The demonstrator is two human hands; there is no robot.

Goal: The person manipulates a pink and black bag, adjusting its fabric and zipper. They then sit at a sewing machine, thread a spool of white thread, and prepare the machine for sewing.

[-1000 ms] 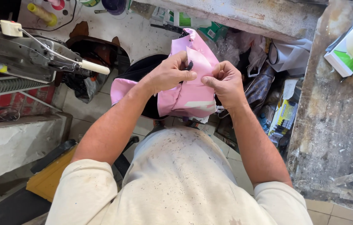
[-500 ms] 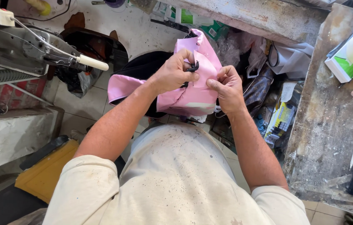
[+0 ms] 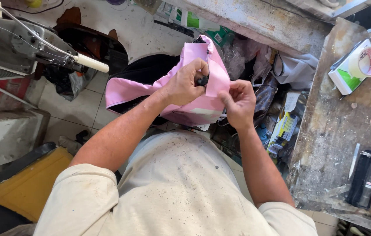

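A pink bag-like piece of material (image 3: 194, 105) hangs in front of my chest, with a pink strap (image 3: 126, 89) trailing to the left. My left hand (image 3: 185, 83) is closed on the top of the pink piece, pinching it around a small dark fitting (image 3: 202, 80). My right hand (image 3: 240, 102) pinches the right edge of the same pink piece, just below a folded pink flap (image 3: 216, 72). Both hands touch the material, a few centimetres apart. A black cloth (image 3: 144, 72) lies behind the pink piece.
A worn workbench (image 3: 338, 131) on the right carries a tape roll (image 3: 365, 61), a green-and-white box (image 3: 343, 78), a remote control (image 3: 367, 179) and a blade (image 3: 354, 161). A sewing machine arm (image 3: 32, 48) juts in at upper left. Clutter fills the floor ahead.
The pink piece has been turned and lifted a little. My right hand has slipped from the front of the flap to its right edge, while my left hand keeps its pinch at the dark fitting.
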